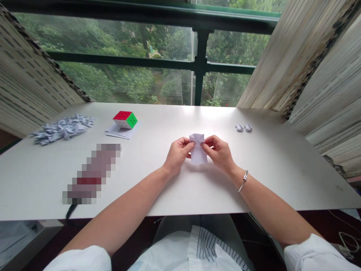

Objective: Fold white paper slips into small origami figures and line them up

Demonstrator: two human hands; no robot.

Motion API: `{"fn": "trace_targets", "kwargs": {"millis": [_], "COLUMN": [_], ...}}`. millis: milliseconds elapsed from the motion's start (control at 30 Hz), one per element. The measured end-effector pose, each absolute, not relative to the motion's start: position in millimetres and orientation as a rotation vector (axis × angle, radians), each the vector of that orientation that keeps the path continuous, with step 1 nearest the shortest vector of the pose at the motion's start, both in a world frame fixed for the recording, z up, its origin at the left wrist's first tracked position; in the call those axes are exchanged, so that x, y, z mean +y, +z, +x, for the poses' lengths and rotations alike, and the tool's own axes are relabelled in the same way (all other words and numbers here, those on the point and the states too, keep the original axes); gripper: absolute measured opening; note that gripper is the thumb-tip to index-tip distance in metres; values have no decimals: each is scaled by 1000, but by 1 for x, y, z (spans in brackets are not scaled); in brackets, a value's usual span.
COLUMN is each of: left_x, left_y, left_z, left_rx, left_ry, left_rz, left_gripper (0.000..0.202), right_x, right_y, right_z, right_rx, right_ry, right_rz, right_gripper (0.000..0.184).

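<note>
Both my hands pinch a folded white paper [198, 150] above the middle of the white table [262, 180], holding it upright at its top corners. My left hand [177, 154] grips its left side, and my right hand [218, 152] grips its right side. The lower part of the paper hangs free between my wrists. Two small folded paper pieces [243, 127] lie to the right, beyond my right hand. A heap of similar folded pale paper pieces [62, 129] lies far to the left.
A Rubik's cube [125, 120] sits on loose paper sheets [120, 132] at the table's back. A pixelated, unreadable object [90, 173] lies near the front left edge. Behind the table are a window [124, 64] and slatted blinds [304, 64]. A metal bangle [243, 180] circles my right wrist.
</note>
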State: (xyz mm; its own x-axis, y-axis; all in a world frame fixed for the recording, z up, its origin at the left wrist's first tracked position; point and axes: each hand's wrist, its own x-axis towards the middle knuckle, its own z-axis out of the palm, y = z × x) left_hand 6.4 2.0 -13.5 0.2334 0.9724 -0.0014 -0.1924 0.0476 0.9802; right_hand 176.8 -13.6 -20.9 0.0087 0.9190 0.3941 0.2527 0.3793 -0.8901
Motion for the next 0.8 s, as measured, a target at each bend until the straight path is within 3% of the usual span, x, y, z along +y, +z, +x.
{"fn": "trace_targets", "kwargs": {"millis": [800], "left_x": [1], "left_y": [-15], "left_z": [6], "left_rx": [919], "left_ry": [1160], "left_rz": [1181], "left_gripper": [31], "right_x": [-21], "right_y": [-16], "right_z": [177], "right_rx": [-1726], "right_ry": [576], "right_rz": [-1011], "right_gripper": [17]}}
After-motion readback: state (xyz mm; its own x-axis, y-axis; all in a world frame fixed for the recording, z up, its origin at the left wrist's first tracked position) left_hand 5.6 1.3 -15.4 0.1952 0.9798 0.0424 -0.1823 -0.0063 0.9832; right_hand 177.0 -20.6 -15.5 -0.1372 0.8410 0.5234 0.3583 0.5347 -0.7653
